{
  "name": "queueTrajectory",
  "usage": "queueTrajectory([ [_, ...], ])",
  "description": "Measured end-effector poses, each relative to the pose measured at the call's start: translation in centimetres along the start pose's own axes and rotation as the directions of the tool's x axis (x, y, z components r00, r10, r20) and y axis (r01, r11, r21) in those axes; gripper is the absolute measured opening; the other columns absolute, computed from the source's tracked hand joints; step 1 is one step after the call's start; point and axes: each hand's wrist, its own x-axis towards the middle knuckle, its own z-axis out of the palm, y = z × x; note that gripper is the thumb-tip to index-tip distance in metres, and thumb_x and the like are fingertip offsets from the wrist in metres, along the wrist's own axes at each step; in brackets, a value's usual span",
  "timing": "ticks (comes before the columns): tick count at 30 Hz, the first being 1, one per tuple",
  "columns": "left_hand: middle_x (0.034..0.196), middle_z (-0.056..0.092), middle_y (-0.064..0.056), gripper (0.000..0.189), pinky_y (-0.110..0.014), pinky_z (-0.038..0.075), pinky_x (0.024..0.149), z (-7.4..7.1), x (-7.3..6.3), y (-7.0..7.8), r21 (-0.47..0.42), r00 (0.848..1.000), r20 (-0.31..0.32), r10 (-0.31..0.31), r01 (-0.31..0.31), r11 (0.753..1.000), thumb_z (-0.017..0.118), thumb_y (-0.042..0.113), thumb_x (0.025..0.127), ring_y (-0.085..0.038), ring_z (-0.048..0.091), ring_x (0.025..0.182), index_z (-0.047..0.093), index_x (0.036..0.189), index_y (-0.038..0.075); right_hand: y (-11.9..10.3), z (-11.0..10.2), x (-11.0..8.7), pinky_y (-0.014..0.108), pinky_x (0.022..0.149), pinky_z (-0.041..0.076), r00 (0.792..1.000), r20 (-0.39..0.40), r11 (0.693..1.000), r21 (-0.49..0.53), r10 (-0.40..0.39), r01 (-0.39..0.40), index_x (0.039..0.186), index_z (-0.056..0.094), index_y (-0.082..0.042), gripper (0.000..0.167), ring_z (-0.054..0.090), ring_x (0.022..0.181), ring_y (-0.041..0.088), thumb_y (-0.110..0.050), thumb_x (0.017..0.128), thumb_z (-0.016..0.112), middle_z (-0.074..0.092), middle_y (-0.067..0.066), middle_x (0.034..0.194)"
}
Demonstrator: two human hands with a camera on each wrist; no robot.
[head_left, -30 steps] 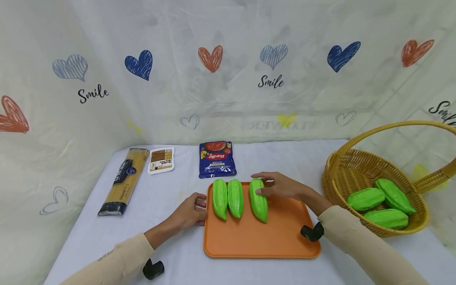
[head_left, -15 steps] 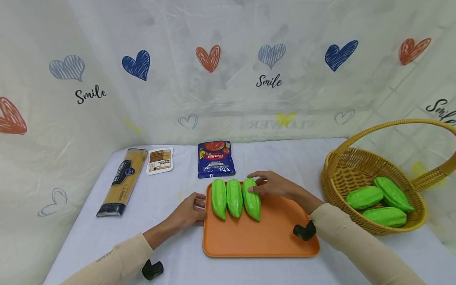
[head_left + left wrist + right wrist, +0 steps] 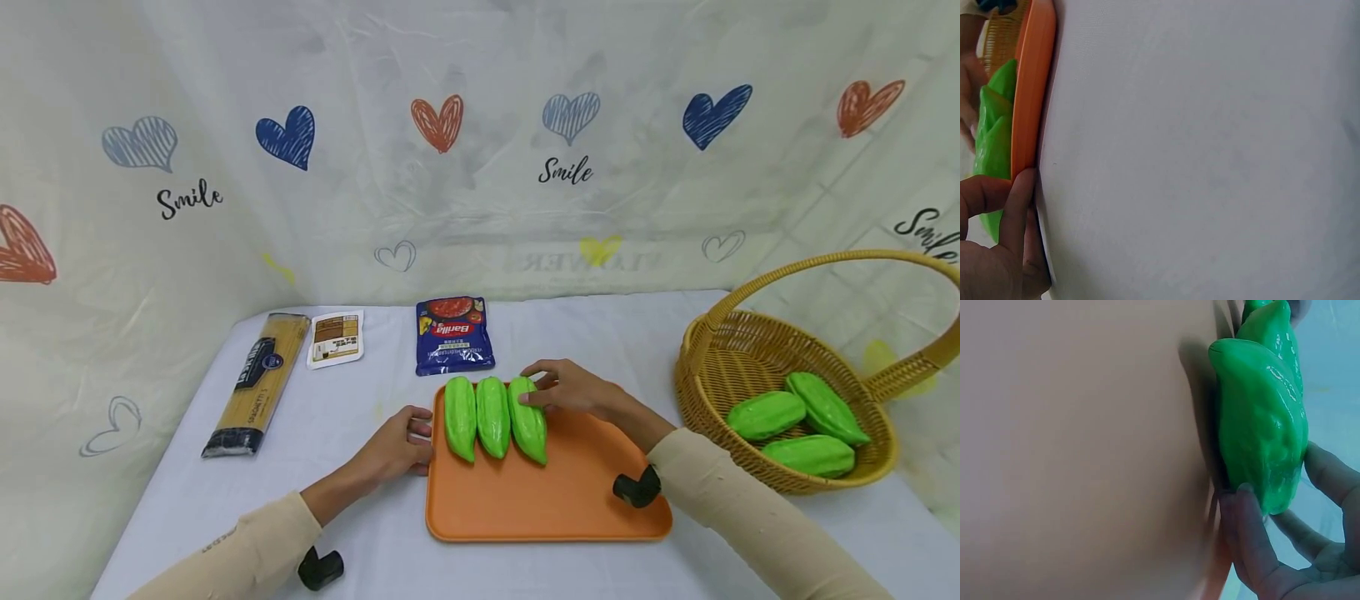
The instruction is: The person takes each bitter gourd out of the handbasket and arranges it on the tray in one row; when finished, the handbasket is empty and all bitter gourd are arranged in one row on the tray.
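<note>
Three shiny green bitter melons lie side by side on the orange tray, at its left end. My right hand holds the far end of the rightmost bitter melon, thumb on one side and fingers on the other in the right wrist view. That melon lies close against the middle bitter melon; the left bitter melon is nearest the tray's left rim. My left hand grips this rim, pinching it between thumb and fingers in the left wrist view.
A wicker basket with a tall handle stands at the right, three more bitter melons inside. Behind the tray lies a blue sauce pouch. A spaghetti pack and a small white packet lie at the back left.
My right hand has moved left with the rightmost bitter melon, closing the gap to the middle one. The left hand stays on the tray's rim.
</note>
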Motion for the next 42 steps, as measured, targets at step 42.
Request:
queueTrajectory([
  [42,0.12,0.055,-0.015,0.062,-0.036,0.064,0.071,0.0,-0.2,0.2,-0.002,1.0,-0.001,0.003,-0.003,1.0,0.067,0.0,0.079,-0.023,0.063,0.099,0.048,0.137,0.0,2.2,-10.2,-12.1,0.032,0.089,0.057,0.993,0.071,0.973,-0.206,-0.09,0.103,0.145,0.048,-0.016,0.053,0.063,0.116,0.024,-0.029,0.096,0.066,0.056,0.017,0.137],
])
